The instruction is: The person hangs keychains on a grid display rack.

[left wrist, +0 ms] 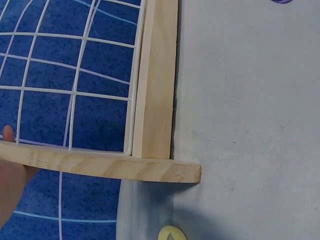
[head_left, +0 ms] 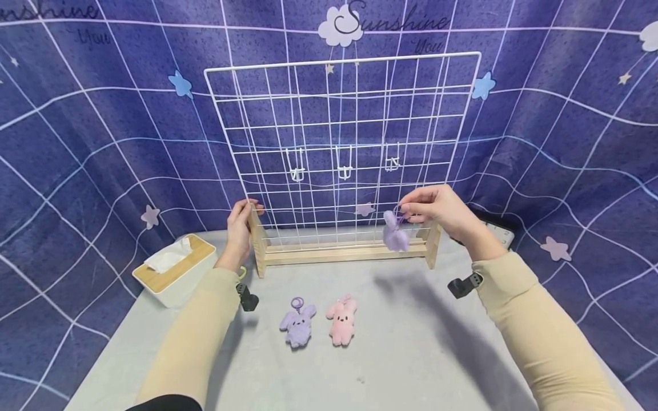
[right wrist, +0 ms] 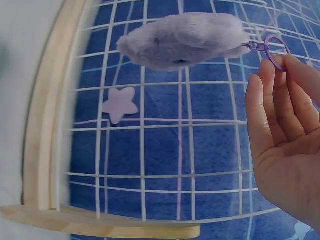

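On the far left of the bench, a white tissue box with a flat, wood-grained lid and a crumpled white tissue partway out of the top; inside hidden from view. Across the far side, a white wire grid of thin rods in square and oblong cells, set in a pale wooden stand with a smooth straight rail and 2 flat end posts. On the grid, 3 small white wire hooks in a row. In the right hand, thumb and fingertips pinched together on a thin, round purple ring; on that ring, a fuzzy lilac plush, in the air before the lower right part of the grid, below the rightmost hook. At the left hand, fingers bent round the left end post. Nearer on the bench, 2 more soft, long-eared plushes, face up: at left a purple plush, and just beside it, at right, a pink plush. Behind, a blue-violet cloth with pale curved lines and puffy star and cloud shapes
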### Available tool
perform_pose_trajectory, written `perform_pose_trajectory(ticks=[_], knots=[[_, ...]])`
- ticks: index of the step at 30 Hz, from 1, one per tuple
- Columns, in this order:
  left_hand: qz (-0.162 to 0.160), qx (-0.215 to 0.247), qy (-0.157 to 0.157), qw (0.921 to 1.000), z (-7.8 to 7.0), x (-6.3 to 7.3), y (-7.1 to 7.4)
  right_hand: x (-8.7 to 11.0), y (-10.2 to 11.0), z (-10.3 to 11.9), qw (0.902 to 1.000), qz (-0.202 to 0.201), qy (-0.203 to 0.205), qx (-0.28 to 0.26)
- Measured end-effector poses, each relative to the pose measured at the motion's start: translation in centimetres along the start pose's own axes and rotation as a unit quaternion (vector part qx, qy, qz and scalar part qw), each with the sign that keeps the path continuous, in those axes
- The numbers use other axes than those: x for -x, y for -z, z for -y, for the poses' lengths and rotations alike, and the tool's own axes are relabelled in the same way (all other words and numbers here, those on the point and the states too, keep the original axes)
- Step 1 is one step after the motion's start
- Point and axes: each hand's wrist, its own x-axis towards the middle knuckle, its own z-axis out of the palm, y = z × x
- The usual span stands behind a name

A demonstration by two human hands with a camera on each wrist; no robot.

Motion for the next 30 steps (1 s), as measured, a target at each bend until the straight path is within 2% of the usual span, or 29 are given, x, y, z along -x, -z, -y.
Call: perform_pose_trajectory(ticks=[7,13,20,25,30], knots=[[0.008,-0.008,-0.008,0.9999,-0.2,0.1,0.0,-0.1,0.6,1.3,0.9998,-0.014,0.009,0.005],[0.006,0.004,-0.009,0.9999,-0.1,0.0,0.1,-0.5,1.0,2.1,0.9993,-0.032,0.018,0.005],[0.011,-0.005,-0.007,0.9999,0.0,-0.1,0.2,-1.5,0.8,3.1,0.9969,-0.065,0.026,0.034],[0.017,-0.027,0.0,0.9995,-0.2,0.1,0.3,-2.4,0.6,3.8,0.996,-0.08,0.028,0.028],[0.015,-0.019,0.002,0.9997,-0.1,0.1,0.3,-3.1,0.4,4.6,0.9948,-0.09,0.039,0.027]])
